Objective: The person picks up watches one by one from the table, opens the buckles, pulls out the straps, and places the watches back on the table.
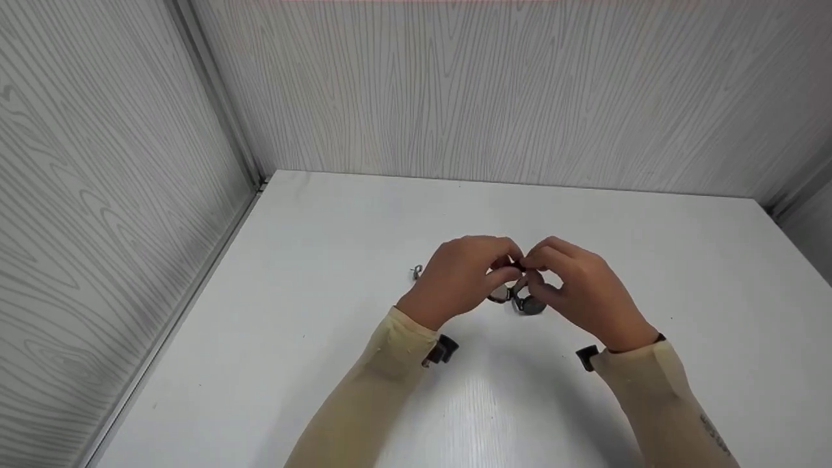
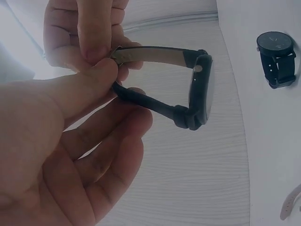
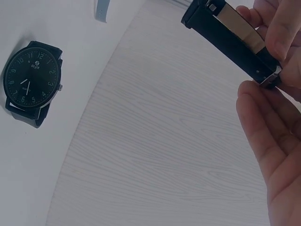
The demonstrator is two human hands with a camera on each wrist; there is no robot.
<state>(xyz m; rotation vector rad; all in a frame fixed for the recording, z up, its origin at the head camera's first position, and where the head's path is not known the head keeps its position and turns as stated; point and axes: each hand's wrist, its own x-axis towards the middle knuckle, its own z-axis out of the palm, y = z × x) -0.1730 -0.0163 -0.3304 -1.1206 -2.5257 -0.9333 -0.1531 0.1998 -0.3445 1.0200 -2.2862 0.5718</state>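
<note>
A wristwatch with a dark strap [image 2: 150,101] hangs between both hands, its strap bent into a loop and its case [image 2: 200,92] away from the fingers. My left hand [image 1: 458,279] pinches one strap end between thumb and fingers. Opposite it, my right hand [image 1: 582,286] pinches the strap at the metal buckle [image 3: 270,77]. The fingertips of both hands meet around this buckle and partly cover it. Beneath the hands, a second watch with a black round dial [image 3: 33,77] stands on the white table, its black strap looped under it.
To the left of the hands on the white table [image 1: 312,260] lies a small thing with a pale strap [image 2: 290,205], partly hidden by the left hand in the head view. Wood-grain panels [image 1: 455,91] wall the table at the back and left.
</note>
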